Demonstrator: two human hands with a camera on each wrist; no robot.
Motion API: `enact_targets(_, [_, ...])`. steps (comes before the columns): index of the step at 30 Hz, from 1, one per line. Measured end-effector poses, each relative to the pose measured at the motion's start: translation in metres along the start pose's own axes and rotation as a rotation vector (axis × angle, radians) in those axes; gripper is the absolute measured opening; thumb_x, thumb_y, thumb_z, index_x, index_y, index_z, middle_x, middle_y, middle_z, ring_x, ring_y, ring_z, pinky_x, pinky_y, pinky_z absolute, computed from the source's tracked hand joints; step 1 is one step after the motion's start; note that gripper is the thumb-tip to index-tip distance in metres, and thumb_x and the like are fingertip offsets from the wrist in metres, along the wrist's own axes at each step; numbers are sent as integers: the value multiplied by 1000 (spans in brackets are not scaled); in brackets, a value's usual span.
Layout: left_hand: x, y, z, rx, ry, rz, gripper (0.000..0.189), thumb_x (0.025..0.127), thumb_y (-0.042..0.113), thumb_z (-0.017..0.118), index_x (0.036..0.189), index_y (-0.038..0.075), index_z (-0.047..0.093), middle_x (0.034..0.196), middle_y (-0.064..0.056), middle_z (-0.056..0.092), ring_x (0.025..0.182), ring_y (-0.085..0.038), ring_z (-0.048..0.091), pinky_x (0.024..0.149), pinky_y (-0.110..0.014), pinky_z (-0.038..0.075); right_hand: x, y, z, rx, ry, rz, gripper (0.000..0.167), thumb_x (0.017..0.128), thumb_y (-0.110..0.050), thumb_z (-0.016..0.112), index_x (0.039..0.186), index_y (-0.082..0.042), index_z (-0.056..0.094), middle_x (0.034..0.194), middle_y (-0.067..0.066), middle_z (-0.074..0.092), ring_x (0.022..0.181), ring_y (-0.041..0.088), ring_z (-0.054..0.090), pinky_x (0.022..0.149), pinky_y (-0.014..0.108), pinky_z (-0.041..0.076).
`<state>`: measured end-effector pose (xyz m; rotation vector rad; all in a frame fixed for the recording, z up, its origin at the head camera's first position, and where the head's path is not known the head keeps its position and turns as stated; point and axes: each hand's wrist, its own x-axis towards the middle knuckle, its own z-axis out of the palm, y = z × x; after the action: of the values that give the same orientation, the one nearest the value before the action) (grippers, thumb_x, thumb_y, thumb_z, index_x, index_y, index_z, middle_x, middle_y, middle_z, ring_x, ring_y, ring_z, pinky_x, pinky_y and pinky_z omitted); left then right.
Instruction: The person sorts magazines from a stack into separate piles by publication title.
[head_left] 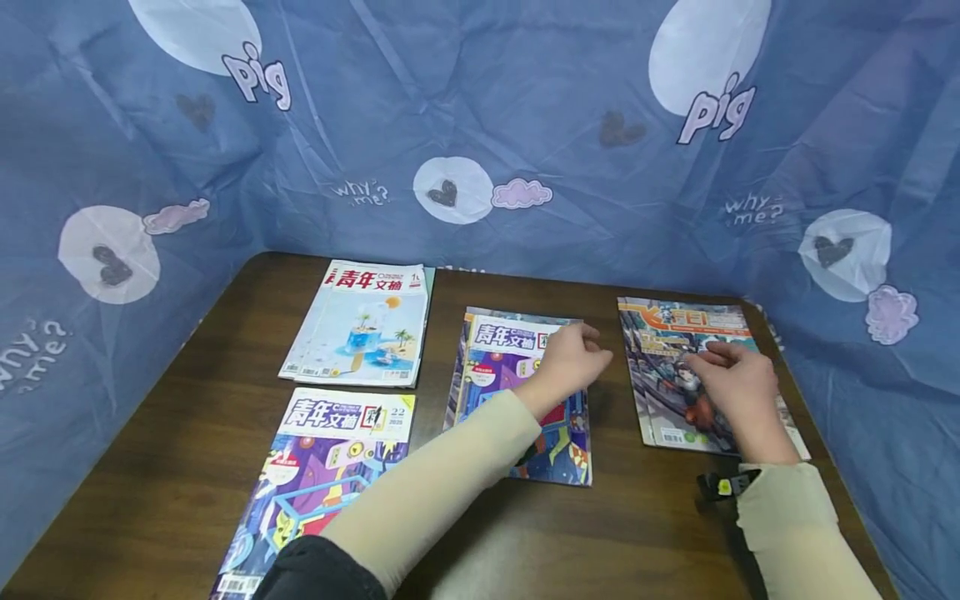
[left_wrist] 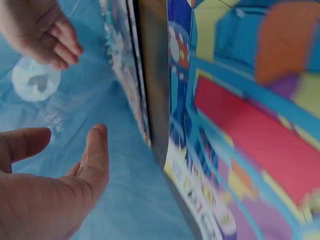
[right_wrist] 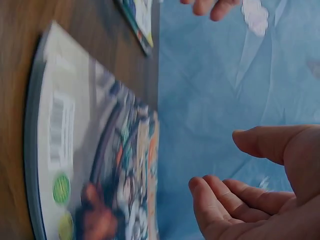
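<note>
My left hand (head_left: pixel 567 360) hovers over the middle pile, whose top is a magazine with a purple, colourful cover (head_left: pixel 480 379). In the left wrist view, the left hand (left_wrist: pixel 65 187) has its thumb and fingers apart, with nothing between them, beside that bright cover (left_wrist: pixel 250 125). Over the right pile of magazines (head_left: pixel 651 404), topped by a dark illustrated cover, is my right hand (head_left: pixel 742 396). The right wrist view shows the right hand (right_wrist: pixel 295 200) with thumb and loosely bent fingers apart, holding nothing, and a magazine's barcode corner (right_wrist: pixel 60 130) to its left.
At the back left lies a pile of white magazines (head_left: pixel 367 321) with an ice-lolly picture. Nearer, under the left forearm, is another purple magazine (head_left: pixel 330 450). A brown wooden table (head_left: pixel 157 433) bears everything, and a blue printed cloth (head_left: pixel 510 108) hangs round its back and sides.
</note>
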<state>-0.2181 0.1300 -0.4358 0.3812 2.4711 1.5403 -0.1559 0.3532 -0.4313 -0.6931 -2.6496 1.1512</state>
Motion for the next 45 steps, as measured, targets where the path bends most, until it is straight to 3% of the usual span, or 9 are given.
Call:
enact_targets(5, [-19,-5,-33,-40,-10,13,45,95,15,72,135,-2,60,105,-9,68,79,-15,64,67,-28,54,-16,-13,7,94,-80,-25,67,96,-42,69,143,2,53,130,20,62,76,32,70,50,41,56])
enact_targets(7, [-26,-9,-46,-25,-4,15,47,95,16,72,136,-3,59,106,-9,68,80,-15,64,68,-28,54,-23,-17,10,102,-78,-69,65,96,-40,70,142,4,54,129,21,63,81,32,71,53,35,56])
enact_targets(11, [-38,-17,-73,-10,34,35,49,96,17,72,137,-5,57,111,-12,67,89,-19,66,73,-31,55,-34,-25,19,87,-56,-167,60,96,-36,71,137,7,57,124,24,65,108,34,66,73,26,54])
enact_targets(13, [-44,-22,-85,-4,68,46,49,96,17,72,137,-5,57,113,-13,67,92,-21,66,74,-33,56,-39,-29,23,83,-59,-192,58,96,-34,72,136,7,58,122,24,66,110,35,66,79,25,52])
enact_targets(18, [-60,-36,-108,15,118,32,49,95,18,72,136,-3,57,116,-15,67,98,-25,68,81,-37,57,-51,-37,33,95,-88,-217,55,95,-31,73,133,7,60,120,24,67,108,34,67,74,17,51])
enact_targets(22, [-71,-44,-123,2,158,4,48,93,16,75,134,-3,59,115,-17,67,96,-27,68,82,-40,57,-61,-42,39,98,-101,-201,53,94,-30,75,132,6,61,120,23,68,107,33,68,78,23,56])
enact_targets(27, [-75,-54,-132,12,182,-17,52,91,15,76,134,-7,57,114,-19,66,96,-28,64,80,-40,56,-71,-46,46,78,-110,-188,55,93,-32,77,133,3,62,120,20,68,107,31,68,82,32,57])
enact_targets(34, [-71,-63,-136,40,176,-69,48,91,11,74,131,-9,58,114,-23,65,99,-30,62,84,-42,54,-79,-44,55,106,-163,-197,54,92,-25,78,132,5,61,119,22,68,104,31,69,75,18,54])
enact_targets(45, [-63,-77,-133,65,156,-150,50,92,15,74,133,-8,58,113,-19,65,103,-30,62,85,-41,55,-85,-38,64,108,-242,-145,57,93,-29,77,135,5,59,121,20,67,106,31,67,79,31,57])
